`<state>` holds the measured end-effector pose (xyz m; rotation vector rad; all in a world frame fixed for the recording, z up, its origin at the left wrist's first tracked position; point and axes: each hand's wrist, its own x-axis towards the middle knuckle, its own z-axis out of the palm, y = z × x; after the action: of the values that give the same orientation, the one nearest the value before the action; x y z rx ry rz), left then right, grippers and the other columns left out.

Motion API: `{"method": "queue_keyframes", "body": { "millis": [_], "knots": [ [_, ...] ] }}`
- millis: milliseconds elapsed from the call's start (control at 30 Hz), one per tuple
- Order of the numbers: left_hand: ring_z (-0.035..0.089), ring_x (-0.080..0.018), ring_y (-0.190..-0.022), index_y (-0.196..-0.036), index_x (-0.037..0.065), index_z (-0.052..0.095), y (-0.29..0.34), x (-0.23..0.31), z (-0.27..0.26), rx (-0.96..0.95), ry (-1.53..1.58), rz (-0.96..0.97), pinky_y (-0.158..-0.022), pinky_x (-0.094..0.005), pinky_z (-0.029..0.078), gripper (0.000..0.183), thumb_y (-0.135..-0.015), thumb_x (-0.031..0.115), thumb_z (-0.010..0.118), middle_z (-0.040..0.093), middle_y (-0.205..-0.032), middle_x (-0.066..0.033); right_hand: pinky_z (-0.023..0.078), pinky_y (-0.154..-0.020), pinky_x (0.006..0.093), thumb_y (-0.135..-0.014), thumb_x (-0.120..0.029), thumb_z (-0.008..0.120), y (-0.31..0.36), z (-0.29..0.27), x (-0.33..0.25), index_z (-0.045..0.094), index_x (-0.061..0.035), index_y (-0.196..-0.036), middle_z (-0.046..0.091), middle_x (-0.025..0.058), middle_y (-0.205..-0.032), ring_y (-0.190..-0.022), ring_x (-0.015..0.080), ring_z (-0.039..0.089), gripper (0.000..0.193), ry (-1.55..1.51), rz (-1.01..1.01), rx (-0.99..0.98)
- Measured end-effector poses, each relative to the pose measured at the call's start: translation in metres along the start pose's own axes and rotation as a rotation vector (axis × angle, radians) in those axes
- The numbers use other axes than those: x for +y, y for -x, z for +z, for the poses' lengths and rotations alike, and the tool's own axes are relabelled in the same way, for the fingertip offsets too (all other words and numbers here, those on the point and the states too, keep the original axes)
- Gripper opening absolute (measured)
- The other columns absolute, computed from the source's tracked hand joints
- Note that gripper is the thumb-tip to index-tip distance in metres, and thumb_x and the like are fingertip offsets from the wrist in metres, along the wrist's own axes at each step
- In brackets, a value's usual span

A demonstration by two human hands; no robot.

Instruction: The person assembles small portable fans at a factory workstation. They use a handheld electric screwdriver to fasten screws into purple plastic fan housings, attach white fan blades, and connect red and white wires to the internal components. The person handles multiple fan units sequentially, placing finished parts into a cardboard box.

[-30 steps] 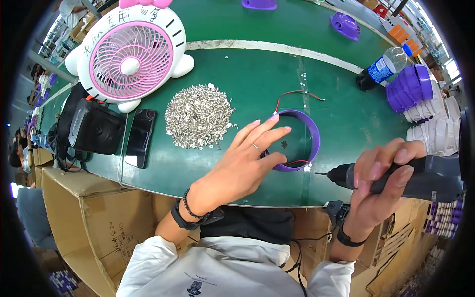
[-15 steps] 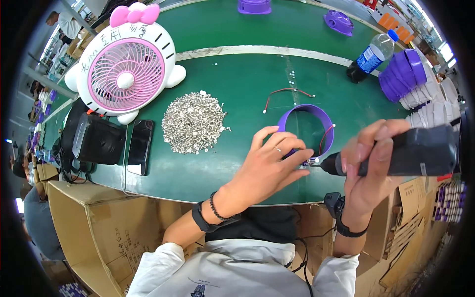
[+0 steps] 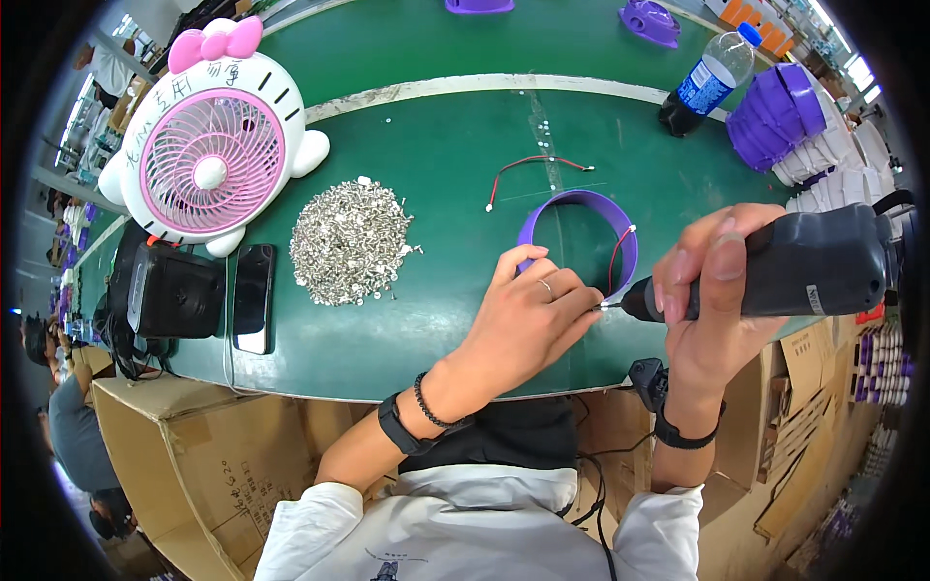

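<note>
A purple plastic ring stands on the green bench, with a thin red wire on its right inner side. My left hand is closed on the near edge of the ring, thumb and fingers together there. Whatever small part sits under those fingertips is mostly hidden. My right hand grips a black electric screwdriver, held almost level. Its bit points left and meets the ring's near edge beside my left fingertips. A second red wire with white plugs lies beyond the ring.
A heap of small screws lies left of my left hand. Farther left are a pink and white fan, a phone and a black box-shaped device. A cola bottle and stacked purple parts stand back right.
The view has shifted, so the bench things sit farther left. The screwdriver stays at the ring's near edge, and my left fingers have closed further round that spot.
</note>
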<state>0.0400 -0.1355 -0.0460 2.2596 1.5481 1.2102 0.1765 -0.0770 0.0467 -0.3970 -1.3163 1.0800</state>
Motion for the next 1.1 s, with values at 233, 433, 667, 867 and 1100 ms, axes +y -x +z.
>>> {"method": "queue_keyframes", "body": {
  "millis": [233, 433, 667, 867, 1100],
  "knots": [
    [0.061, -0.0169, -0.087, -0.092, 0.013, 0.073, 0.000, 0.001, -0.001, 0.003, 0.002, 0.000, -0.102, -0.0403, 0.038, 0.010, -0.084, 0.017, 0.076, 0.067, -0.087, 0.0022, 0.036, -0.041, 0.0230, -0.093, -0.022, 0.073, -0.001, -0.002, 0.002, 0.050, -0.0018, -0.098, 0.055, 0.0063, -0.068, -0.046, 0.0080, 0.045, 0.031, 0.061, -0.021, -0.033],
    [0.061, -0.0174, -0.090, -0.094, 0.013, 0.073, 0.001, -0.001, 0.000, -0.003, 0.035, -0.005, -0.104, -0.0418, 0.036, 0.011, -0.084, 0.016, 0.076, 0.067, -0.089, 0.0024, 0.035, -0.041, 0.0239, -0.099, -0.023, 0.064, 0.000, -0.003, 0.002, 0.048, -0.0054, -0.103, 0.049, 0.0031, -0.069, -0.043, 0.0066, 0.039, 0.024, 0.175, -0.081, -0.114],
    [0.060, -0.0191, -0.099, -0.096, 0.015, 0.071, -0.003, 0.008, 0.004, 0.034, 0.137, -0.049, -0.107, -0.0459, 0.030, 0.018, -0.080, 0.015, 0.080, 0.065, -0.106, 0.0026, 0.035, -0.042, 0.0238, -0.100, -0.022, 0.063, 0.004, 0.000, -0.002, 0.048, -0.0055, -0.105, 0.048, 0.0029, -0.068, -0.043, 0.0071, 0.038, 0.023, 0.162, -0.068, -0.029],
    [0.060, -0.0195, -0.103, -0.095, 0.015, 0.069, -0.002, 0.005, 0.004, 0.043, 0.207, -0.107, -0.108, -0.0473, 0.028, 0.019, -0.080, 0.014, 0.080, 0.066, -0.109, 0.0026, 0.037, -0.042, 0.0235, -0.097, -0.015, 0.066, 0.001, 0.002, -0.016, 0.049, -0.0042, -0.104, 0.054, 0.0063, -0.070, -0.045, 0.0089, 0.044, 0.021, 0.042, -0.123, 0.027],
    [0.060, -0.0122, -0.100, -0.106, 0.006, 0.063, 0.012, 0.004, -0.019, 0.325, 0.765, -0.468, -0.093, -0.0318, 0.043, 0.015, -0.092, 0.008, 0.068, 0.067, -0.112, -0.0053, 0.037, -0.041, 0.0229, -0.095, -0.016, 0.069, 0.002, 0.007, -0.009, 0.052, -0.0042, -0.099, 0.057, 0.0058, -0.071, -0.046, 0.0070, 0.045, 0.021, 0.042, -0.049, 0.025]
  ]
}}
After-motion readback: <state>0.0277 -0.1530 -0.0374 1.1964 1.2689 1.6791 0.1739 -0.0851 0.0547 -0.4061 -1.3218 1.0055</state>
